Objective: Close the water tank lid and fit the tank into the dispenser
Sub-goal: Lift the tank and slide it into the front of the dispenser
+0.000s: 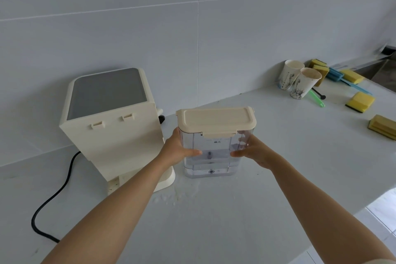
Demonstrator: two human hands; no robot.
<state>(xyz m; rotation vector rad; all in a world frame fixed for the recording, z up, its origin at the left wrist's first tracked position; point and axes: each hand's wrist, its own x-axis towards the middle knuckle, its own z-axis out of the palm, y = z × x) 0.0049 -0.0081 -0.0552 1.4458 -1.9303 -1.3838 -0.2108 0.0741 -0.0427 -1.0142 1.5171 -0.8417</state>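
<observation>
A white countertop (pixel 278 156) runs along a pale tiled wall (pixel 192 28) and carries everything in view. The biggest thing on it is the cream water dispenser (pixel 111 135), standing at the left with its grey top panel facing up and its back side, with two small slots, turned toward the camera. A black power cord (pixel 53 195) snakes from its base across the counter toward the lower left.

Just right of the dispenser, close beside its base but apart from it, stands the clear water tank (pixel 212 152), upright on the counter. Its cream lid (pixel 216 121) lies flat on top and looks closed, with the front clasp hanging down over the rim; whether the clasp is fully latched is hard to tell. A little water sits in the bottom of the tank, and wet patches show on the counter in front of it.

The left hand (pixel 177 152) is pressed against the tank's left side, fingers wrapped round to the front face. The right hand (pixel 255 152) grips the right side the same way, so the tank is clasped between both hands.

Well apart at the far right stand two paper cups (pixel 300 79), touching each other, with several yellow sponges (pixel 360 102) scattered near them.
</observation>
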